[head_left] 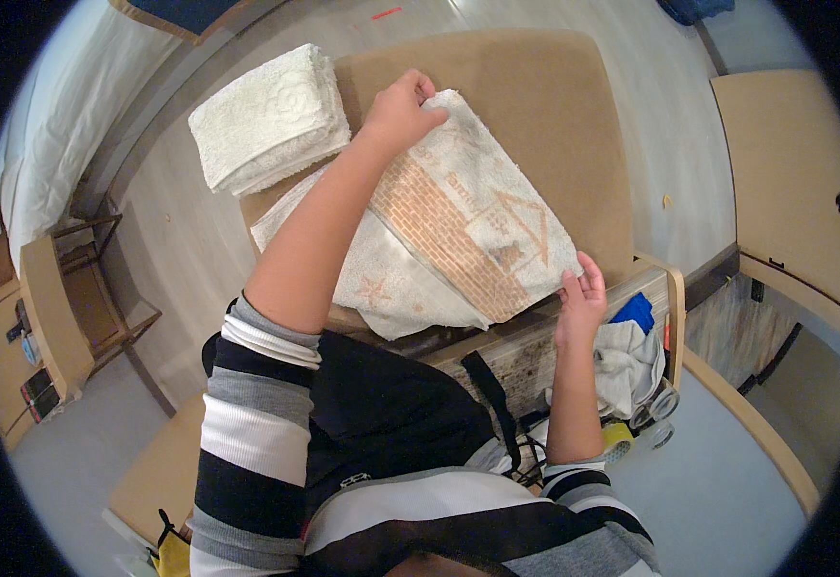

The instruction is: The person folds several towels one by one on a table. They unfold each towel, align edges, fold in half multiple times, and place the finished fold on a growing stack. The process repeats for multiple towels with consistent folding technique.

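A white terry towel [499, 207] with an orange-brown brick and house print lies slantwise across a brown cushioned seat [535, 77]. Part of it is doubled over, and its left portion passes under my left forearm. At the towel's far corner, my left hand [402, 113] has its thumb and curled fingers closed on the edge. My right hand [583, 300] pinches the near right corner between thumb and fingers. Beside my left forearm, a thick folded cream towel [271, 120] rests on the seat's far left corner, partly overhanging it.
Right of my right forearm lie a crumpled grey cloth [626, 361], a blue item [634, 313] and several tape rolls, one of them yellow [617, 439]. A tan panel [785, 163] stands at the far right. Left is a wooden piece of furniture [59, 317]; white fabric [83, 115] hangs behind.
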Motion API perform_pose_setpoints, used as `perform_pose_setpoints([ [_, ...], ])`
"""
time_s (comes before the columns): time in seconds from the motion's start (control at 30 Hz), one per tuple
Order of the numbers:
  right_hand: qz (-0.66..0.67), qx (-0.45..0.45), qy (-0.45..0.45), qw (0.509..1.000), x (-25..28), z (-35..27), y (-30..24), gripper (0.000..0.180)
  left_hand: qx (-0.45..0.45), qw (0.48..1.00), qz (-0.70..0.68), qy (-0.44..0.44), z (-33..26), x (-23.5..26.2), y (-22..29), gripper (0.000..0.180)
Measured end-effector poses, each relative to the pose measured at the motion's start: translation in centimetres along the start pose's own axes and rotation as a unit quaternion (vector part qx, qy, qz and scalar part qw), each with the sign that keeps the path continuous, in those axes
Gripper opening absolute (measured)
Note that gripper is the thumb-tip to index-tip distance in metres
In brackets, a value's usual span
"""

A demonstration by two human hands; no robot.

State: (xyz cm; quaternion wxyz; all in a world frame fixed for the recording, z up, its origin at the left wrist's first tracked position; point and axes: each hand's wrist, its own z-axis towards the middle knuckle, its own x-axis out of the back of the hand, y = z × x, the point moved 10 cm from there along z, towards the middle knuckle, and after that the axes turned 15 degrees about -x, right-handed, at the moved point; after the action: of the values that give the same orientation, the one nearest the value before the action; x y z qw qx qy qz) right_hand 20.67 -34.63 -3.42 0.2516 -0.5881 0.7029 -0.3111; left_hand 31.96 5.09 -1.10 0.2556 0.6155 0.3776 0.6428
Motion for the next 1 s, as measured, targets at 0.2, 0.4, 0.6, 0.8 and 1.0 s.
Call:
perform_pose_setpoints([
  [0.2,0.039,-0.001,-0.008,0.999,-0.2,0.0,0.0,0.037,-0.027,0.999,-0.045,-0.003,0.8,0.0,0.1,0.034],
  [0.4,0.026,-0.001,-0.011,1.0,0.0,0.1,0.3,0.035,0.002,0.993,-0.111,0.034,0.5,1.1,1.2,0.02],
  [0.6,0.166,-0.026,-0.02,0.986,0.9,0.7,0.6,0.036,0.054,0.927,-0.354,0.115,2.1,3.0,1.0,0.023],
  [0.8,0.196,-0.031,-0.007,0.98,0.7,1.6,1.0,0.036,-0.034,0.976,-0.213,0.017,2.8,-0.3,0.4,0.041],
  [1.0,0.028,0.046,0.059,0.997,0.7,0.6,-0.6,0.041,-0.11,0.988,0.099,0.052,0.7,0.4,0.6,0.046],
])
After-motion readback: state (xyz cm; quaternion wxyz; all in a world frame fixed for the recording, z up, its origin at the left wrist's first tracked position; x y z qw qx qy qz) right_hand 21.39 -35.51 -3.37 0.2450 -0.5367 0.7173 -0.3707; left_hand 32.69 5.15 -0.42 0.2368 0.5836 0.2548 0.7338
